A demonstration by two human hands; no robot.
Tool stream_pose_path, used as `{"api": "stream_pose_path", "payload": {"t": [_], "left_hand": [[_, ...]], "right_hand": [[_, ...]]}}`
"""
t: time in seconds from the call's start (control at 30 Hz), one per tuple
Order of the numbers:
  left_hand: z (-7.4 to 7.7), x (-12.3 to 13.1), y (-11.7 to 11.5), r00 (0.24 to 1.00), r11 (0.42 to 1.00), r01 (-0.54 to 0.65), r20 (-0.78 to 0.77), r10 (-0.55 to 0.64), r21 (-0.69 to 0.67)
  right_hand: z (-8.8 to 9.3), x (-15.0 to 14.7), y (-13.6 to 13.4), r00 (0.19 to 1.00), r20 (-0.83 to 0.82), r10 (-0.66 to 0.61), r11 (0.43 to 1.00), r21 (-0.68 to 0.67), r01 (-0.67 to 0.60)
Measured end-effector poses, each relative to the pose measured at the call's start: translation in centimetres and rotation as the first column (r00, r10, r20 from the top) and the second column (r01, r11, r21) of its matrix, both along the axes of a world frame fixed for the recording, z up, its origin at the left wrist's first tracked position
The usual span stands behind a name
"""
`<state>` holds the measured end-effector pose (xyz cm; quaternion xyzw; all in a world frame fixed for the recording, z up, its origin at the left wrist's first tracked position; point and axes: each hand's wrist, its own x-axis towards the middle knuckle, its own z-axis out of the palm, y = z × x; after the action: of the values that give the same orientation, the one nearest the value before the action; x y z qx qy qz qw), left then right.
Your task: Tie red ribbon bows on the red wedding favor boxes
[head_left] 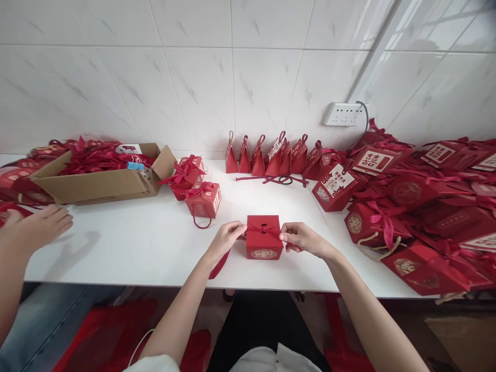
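Note:
A red gift box [264, 242] with a gold emblem on its front stands upright on the white table before me. Across its top runs a dark red ribbon [263, 230], crossing near the centre by small dark holes. My left hand [227, 238] is closed at the box's left side, pinching one end of the ribbon, and a loose red tail [219, 264] hangs below that wrist. On the right side my right hand [304, 238] is closed too, thumb and fingers pinching the other ribbon end beside the box.
Two bow-tied boxes [204, 200] stand left of centre. A cardboard box [101, 192] of red ribbons lies farther left, near another person's hand [46, 227]. Several triangular red boxes [259, 160] line the wall behind loose cords [271, 180]. Red gift boxes [422, 222] pile up at right.

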<state>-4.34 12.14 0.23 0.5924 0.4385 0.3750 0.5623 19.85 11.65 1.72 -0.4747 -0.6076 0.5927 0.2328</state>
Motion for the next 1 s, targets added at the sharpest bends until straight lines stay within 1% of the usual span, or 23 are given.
{"api": "stream_pose_path", "payload": {"t": [0.1,0.2,0.33,0.43,0.5,0.57,0.6,0.67,0.73,0.77,0.87,0.93,1.0], "left_hand": [[-0.1,-0.3,0.0,1.0,1.0,0.016,-0.012,-0.016,0.02],[-0.1,-0.4,-0.1,1.0,0.999,0.009,-0.03,-0.008,0.046],[0.4,-0.6,-0.1,0.996,0.999,0.011,-0.085,-0.007,0.041],[1.4,-1.0,-0.2,0.989,0.998,0.054,-0.14,-0.051,0.015],[2.2,-1.2,-0.2,0.974,0.995,0.097,-0.205,-0.097,-0.01],[3.2,-1.3,-0.2,0.947,0.99,0.139,-0.288,-0.141,-0.026],[3.7,-1.4,-0.2,0.93,0.987,0.161,-0.33,-0.16,-0.027],[4.5,-1.3,-0.2,0.899,0.979,0.204,-0.392,-0.195,-0.018],[5.0,-1.2,-0.3,0.877,0.968,0.25,-0.417,-0.241,-0.034],[5.2,-1.2,-0.3,0.869,0.962,0.267,-0.419,-0.263,-0.049],[5.3,-1.0,-0.4,0.854,0.956,0.288,-0.437,-0.283,-0.056],[5.4,-0.9,-0.5,0.842,0.959,0.282,-0.474,-0.257,-0.018],[5.7,-0.8,-0.5,0.831,0.96,0.28,-0.505,-0.234,0.015]], "right_hand": [[-0.3,0.5,0.4,0.997,0.073,-0.003,1.0,-0.001,0.003],[-0.1,1.0,0.7,0.991,0.129,0.027,0.999,0.019,-0.03],[1.2,1.4,0.5,0.975,0.196,0.106,0.988,0.088,-0.125],[2.8,1.3,-0.1,0.983,0.144,0.117,0.975,0.173,-0.141],[3.6,0.7,-0.5,0.995,0.066,0.078,0.961,0.259,-0.093],[3.9,-0.3,-0.8,0.999,-0.006,0.051,0.939,0.34,-0.046],[3.9,-0.9,-0.9,0.998,-0.035,0.043,0.934,0.357,-0.028],[3.4,-2.1,-0.9,0.997,-0.069,0.02,0.938,0.346,0.005],[2.9,-3.2,-0.9,0.996,-0.075,-0.038,0.94,0.337,0.061],[2.6,-3.6,-1.0,0.995,-0.064,-0.074,0.931,0.353,0.092],[2.0,-4.3,-1.1,0.99,-0.001,-0.142,0.871,0.474,0.126],[1.7,-4.4,-1.2,0.987,0.028,-0.157,0.833,0.54,0.117],[1.4,-4.5,-1.3,0.985,0.035,-0.172,0.813,0.57,0.122]]}}
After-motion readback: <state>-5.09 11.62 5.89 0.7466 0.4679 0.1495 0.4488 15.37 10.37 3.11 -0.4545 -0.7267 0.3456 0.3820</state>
